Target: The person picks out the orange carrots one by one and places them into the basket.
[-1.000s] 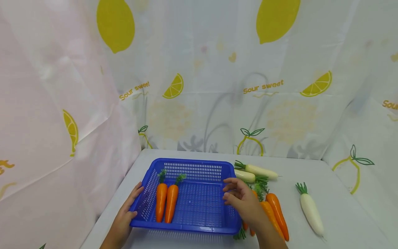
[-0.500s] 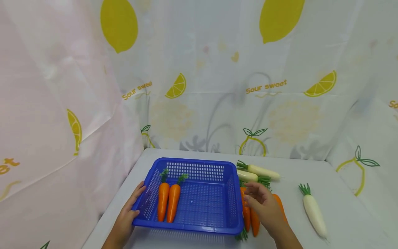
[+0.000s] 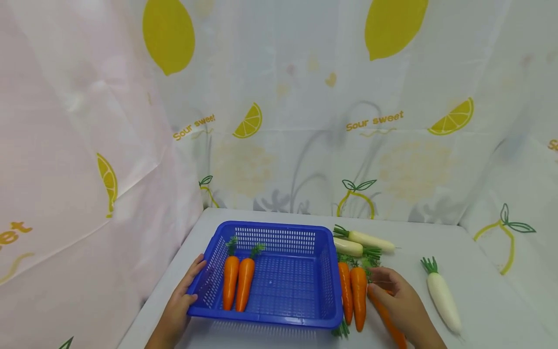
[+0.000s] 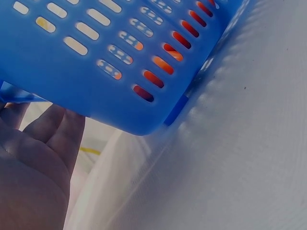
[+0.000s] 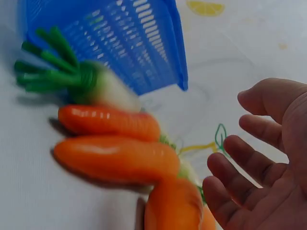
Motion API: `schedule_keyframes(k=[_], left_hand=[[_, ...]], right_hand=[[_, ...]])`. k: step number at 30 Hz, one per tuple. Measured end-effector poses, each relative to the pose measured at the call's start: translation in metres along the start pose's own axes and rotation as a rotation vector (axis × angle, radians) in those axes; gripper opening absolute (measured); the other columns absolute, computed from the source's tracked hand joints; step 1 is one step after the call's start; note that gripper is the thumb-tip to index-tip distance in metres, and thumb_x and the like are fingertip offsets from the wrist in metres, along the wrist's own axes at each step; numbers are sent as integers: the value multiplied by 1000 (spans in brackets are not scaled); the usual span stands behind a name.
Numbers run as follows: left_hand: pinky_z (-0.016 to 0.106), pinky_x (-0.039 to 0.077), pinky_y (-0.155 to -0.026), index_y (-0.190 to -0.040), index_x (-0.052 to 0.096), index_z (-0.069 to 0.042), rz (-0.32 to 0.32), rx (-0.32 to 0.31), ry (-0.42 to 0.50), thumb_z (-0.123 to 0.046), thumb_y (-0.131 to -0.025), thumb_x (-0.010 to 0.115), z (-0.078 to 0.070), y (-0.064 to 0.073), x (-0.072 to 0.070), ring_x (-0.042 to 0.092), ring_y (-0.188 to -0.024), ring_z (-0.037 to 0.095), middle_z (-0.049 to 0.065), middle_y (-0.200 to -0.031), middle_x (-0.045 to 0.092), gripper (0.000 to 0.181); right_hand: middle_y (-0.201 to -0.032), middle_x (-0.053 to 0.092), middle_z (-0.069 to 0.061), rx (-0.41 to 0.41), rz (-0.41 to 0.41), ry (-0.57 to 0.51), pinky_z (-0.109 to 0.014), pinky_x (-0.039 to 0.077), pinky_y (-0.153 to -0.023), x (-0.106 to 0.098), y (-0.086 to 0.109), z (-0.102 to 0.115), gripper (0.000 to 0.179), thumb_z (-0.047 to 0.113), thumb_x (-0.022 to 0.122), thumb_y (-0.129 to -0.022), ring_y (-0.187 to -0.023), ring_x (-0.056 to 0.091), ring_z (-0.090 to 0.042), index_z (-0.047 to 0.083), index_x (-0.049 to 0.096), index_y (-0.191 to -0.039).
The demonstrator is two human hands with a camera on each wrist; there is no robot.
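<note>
The right hand [image 3: 403,300] has thumb and fingers parted, holding nothing, over a carrot [image 3: 384,316] on the table [image 3: 484,295]; contact is unclear. The left hand [image 3: 176,303] rests fairly straight fingers against the left rim of the blue basket [image 3: 263,318]. Crowding could cause trouble: a sideways brush of the right fingers might roll the two loose carrots [image 3: 359,298] against the basket, and left-hand pressure could shift it. Inside the basket, a pair of carrots [image 3: 245,286] lies side by side at left, leaves far. Outside, one white radish [image 3: 443,303] lies right.
</note>
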State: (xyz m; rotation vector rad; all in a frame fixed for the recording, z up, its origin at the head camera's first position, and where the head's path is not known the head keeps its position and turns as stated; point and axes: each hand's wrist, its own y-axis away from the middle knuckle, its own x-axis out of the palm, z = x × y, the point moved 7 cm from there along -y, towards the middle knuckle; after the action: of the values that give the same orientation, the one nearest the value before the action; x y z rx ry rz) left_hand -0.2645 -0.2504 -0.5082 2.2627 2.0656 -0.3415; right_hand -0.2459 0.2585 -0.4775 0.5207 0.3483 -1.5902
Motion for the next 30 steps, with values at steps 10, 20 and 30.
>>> schedule_keyframes(k=[10,20,30], left_hand=[[76,12,-116,-162,38,-22,-21,-2,-19,6,-82,43,-1,0,0,-1,-162,43,-3,-177,11,85],[79,8,-116,-163,37,-20,-7,5,-16,7,-83,41,-4,1,0,-3,-161,44,-1,-177,10,85],[79,8,-116,-162,38,-20,-3,-5,-12,8,-82,42,-1,0,0,-3,-161,43,0,-177,10,85]], right_hand=[[-149,55,-25,51,-19,143,-58,52,-104,-16,-9,-27,60,36,64,-102,-135,53,-44,-1,52,-146],[-146,48,-37,77,13,244,-64,53,-98,-25,-16,-49,63,37,69,-98,-128,52,-53,-6,55,-142],[-152,42,-39,123,77,165,-60,56,-96,-20,-20,-64,71,41,71,-97,-131,52,-59,-6,50,-146]])
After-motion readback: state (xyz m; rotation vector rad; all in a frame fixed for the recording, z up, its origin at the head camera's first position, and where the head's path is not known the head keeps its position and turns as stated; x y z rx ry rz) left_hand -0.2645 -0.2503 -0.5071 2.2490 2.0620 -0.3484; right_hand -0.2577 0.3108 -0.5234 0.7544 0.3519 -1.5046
